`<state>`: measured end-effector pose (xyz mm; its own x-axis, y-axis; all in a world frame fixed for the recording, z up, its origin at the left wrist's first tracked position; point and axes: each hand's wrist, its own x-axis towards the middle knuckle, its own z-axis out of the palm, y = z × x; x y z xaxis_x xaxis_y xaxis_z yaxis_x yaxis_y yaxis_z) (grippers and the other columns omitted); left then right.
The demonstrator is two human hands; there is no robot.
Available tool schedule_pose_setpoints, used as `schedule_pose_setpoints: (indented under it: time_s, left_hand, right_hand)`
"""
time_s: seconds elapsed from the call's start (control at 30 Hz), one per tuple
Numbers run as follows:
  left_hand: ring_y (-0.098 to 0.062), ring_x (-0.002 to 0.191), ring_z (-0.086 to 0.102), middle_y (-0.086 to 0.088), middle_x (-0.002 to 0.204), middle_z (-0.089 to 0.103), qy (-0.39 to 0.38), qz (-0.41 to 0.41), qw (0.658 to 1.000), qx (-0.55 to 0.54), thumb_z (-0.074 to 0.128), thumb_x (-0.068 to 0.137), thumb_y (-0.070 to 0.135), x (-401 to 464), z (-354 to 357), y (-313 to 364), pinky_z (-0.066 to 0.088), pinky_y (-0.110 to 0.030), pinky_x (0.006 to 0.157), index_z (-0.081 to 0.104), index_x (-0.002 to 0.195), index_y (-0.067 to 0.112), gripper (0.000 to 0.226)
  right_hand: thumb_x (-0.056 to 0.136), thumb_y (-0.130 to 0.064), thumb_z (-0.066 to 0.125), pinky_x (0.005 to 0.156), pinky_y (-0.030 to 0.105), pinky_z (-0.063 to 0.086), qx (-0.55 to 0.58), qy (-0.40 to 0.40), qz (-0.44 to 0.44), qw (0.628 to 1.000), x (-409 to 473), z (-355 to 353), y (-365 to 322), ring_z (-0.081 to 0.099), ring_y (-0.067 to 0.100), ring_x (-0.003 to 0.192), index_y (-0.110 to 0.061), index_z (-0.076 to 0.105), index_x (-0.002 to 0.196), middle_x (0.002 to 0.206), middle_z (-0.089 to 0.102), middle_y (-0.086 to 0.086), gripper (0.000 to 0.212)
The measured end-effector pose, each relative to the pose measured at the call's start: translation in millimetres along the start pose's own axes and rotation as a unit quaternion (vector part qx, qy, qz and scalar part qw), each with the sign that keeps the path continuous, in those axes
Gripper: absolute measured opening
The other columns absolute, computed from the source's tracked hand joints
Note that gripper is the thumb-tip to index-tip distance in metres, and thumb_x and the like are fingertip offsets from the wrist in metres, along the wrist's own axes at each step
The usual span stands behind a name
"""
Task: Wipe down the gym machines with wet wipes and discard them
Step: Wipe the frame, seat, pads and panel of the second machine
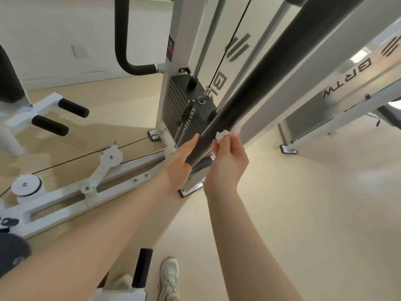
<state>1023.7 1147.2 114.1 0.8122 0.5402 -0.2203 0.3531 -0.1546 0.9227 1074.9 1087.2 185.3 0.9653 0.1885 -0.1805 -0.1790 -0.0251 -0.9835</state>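
In the head view, a long black padded bar point(256, 83) runs from the upper right down to the frame's centre. The left grip point(181, 165) curls round the bar's lower end. The right grip point(227, 159) pinches a crumpled white wet wipe point(227, 133) against the bar just above. Behind them stands the black weight stack point(184, 109) in its white frame point(173, 29). A white shoe point(169, 276) rests on the floor at bottom centre.

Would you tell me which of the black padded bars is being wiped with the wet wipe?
The long bar running diagonally up right; both hands hold it, unlike the short floor pegs.
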Motion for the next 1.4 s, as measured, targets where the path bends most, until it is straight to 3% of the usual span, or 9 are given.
schedule_pose_setpoints:
  time_s: [0.17,0.27,0.37,0.47,0.57,0.7,0.97,1.23,1.4]
  left_hand:
    - [-0.017,0.135,0.031,0.004,0.148,0.031,-0.039,-0.013,0.999,-0.036,0.033,0.090,-0.009,3.9,-8.9,-2.1,0.027,-0.034,0.113,0.017,0.147,0.035,0.073]
    - [-0.011,0.142,0.013,0.007,0.155,0.013,-0.046,-0.001,0.998,-0.032,0.031,0.089,-0.013,4.0,-17.1,-8.8,0.018,-0.036,0.117,0.020,0.147,0.030,0.073]
    - [-0.013,0.144,0.005,0.008,0.157,-0.004,-0.011,0.007,1.000,-0.013,0.033,0.089,-0.011,2.0,-24.0,-20.0,0.017,-0.037,0.117,0.022,0.147,0.021,0.068]
    - [-0.018,0.143,0.015,0.005,0.157,0.003,0.014,-0.034,0.998,-0.054,0.032,0.091,-0.009,-2.5,-29.1,-32.3,0.021,-0.033,0.115,0.029,0.145,0.017,0.060]
    - [-0.018,0.140,0.022,0.003,0.156,0.005,0.024,-0.029,0.998,-0.055,0.036,0.091,-0.008,-12.0,-32.2,-47.4,0.032,-0.020,0.101,0.040,0.138,0.013,0.052]
    - [-0.019,0.142,0.020,0.003,0.157,0.004,0.036,-0.048,0.997,-0.053,0.039,0.090,-0.007,-15.1,-33.0,-69.5,0.026,-0.036,0.113,0.048,0.131,0.015,0.047]
    - [-0.022,0.136,0.031,-0.004,0.152,0.019,0.082,-0.128,0.981,-0.123,0.037,0.087,-0.012,-15.4,-28.7,-115.7,0.026,-0.033,0.112,0.053,0.123,0.016,0.048]
    - [-0.021,0.123,0.048,-0.002,0.135,0.049,0.096,-0.149,0.973,-0.149,0.040,0.091,-0.006,-13.9,-17.0,-138.2,0.034,-0.034,0.108,0.048,0.131,0.011,0.044]
    - [-0.027,0.118,0.051,-0.007,0.127,0.054,0.103,-0.161,0.966,-0.174,0.041,0.092,-0.005,-8.8,-6.6,-124.5,0.037,-0.036,0.101,0.051,0.127,0.006,0.038]
  right_hand:
    - [0.089,-0.009,0.055,0.057,0.015,0.036,-0.107,-0.020,0.015,0.994,-0.2,-14.1,0.5,0.045,0.006,0.057,-0.006,0.062,0.073,0.059,0.050,-0.005,0.018]
    - [0.088,-0.001,0.054,0.075,0.005,0.038,-0.237,-0.026,-0.254,0.937,-16.1,-33.1,-4.3,0.054,0.008,0.085,-0.002,0.069,0.097,0.096,0.063,0.007,0.018]
    - [0.094,-0.002,0.042,0.080,0.016,0.042,-0.323,-0.053,-0.540,0.776,-12.1,-38.0,-22.6,0.057,0.022,0.089,0.007,0.061,0.113,0.100,0.063,0.020,0.029]
    - [0.097,-0.003,0.041,0.082,0.030,0.043,-0.444,-0.050,-0.677,0.585,7.7,-17.2,-45.7,0.056,0.029,0.096,0.004,0.067,0.108,0.102,0.068,0.018,0.029]
    - [0.089,-0.007,0.040,0.101,0.039,0.037,-0.641,-0.053,-0.649,0.407,24.1,2.8,-40.1,0.060,0.028,0.108,-0.003,0.070,0.099,0.098,0.070,0.010,0.031]
    - [0.092,-0.022,0.046,0.116,0.041,0.012,-0.830,-0.169,-0.460,0.267,14.2,18.6,-12.8,0.050,0.028,0.123,-0.008,0.060,0.112,0.116,0.064,0.011,0.028]
    - [0.095,-0.011,0.043,0.112,0.044,0.022,-0.847,-0.294,-0.395,0.201,17.4,34.9,94.9,0.048,0.034,0.119,-0.001,0.053,0.118,0.120,0.059,0.018,0.027]
    - [0.088,-0.013,0.057,0.108,0.045,0.024,-0.843,-0.364,-0.391,0.066,34.7,47.6,153.1,0.049,0.028,0.115,-0.013,0.057,0.116,0.113,0.061,0.007,0.028]
    - [0.090,-0.008,0.051,0.104,0.044,0.032,-0.821,-0.367,-0.432,0.065,31.3,42.2,116.6,0.050,0.032,0.114,-0.006,0.052,0.119,0.117,0.058,0.014,0.029]
